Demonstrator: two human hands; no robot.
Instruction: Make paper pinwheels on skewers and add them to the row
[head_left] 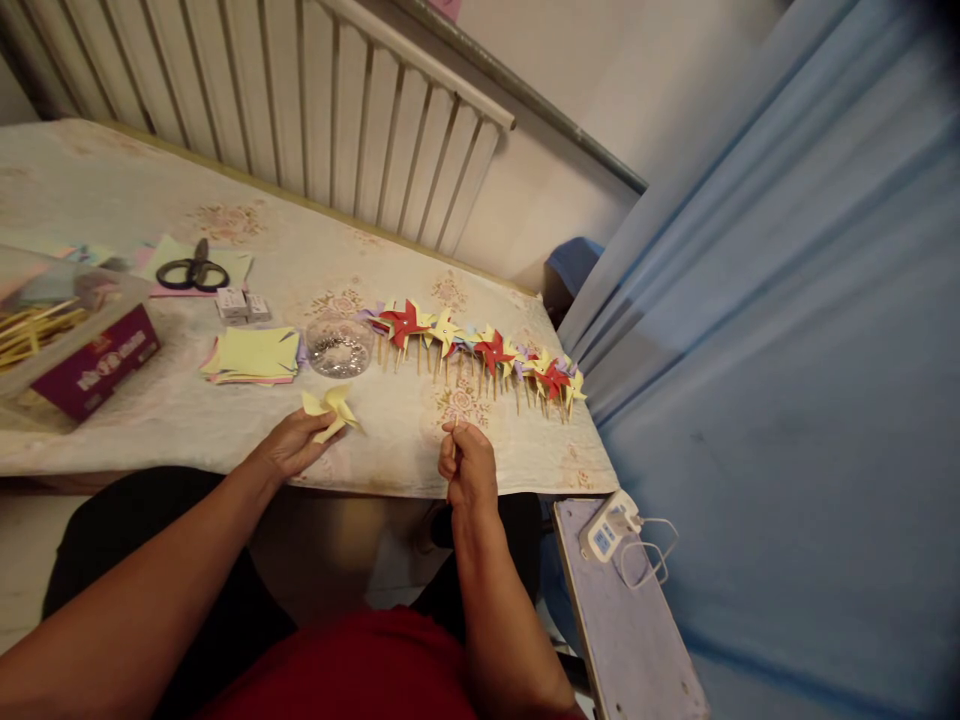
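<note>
My left hand [296, 443] pinches a folded yellow paper pinwheel [332, 410] at the table's near edge. My right hand [466, 462] is closed around a thin wooden stick [453, 432], a little to the right of the pinwheel. Beyond my hands a row of finished red, yellow and purple pinwheels on sticks [480, 355] lies across the table. A clear round dish of small pins [339, 347] sits just behind the yellow pinwheel.
A stack of yellow paper squares [253, 355], small white boxes [241, 304], black scissors [193, 271] and a purple box of sticks [90, 372] lie to the left. A radiator [315, 110] stands behind the table. A white device with a cord [609, 527] rests on a board at right, beside a blue curtain [787, 380].
</note>
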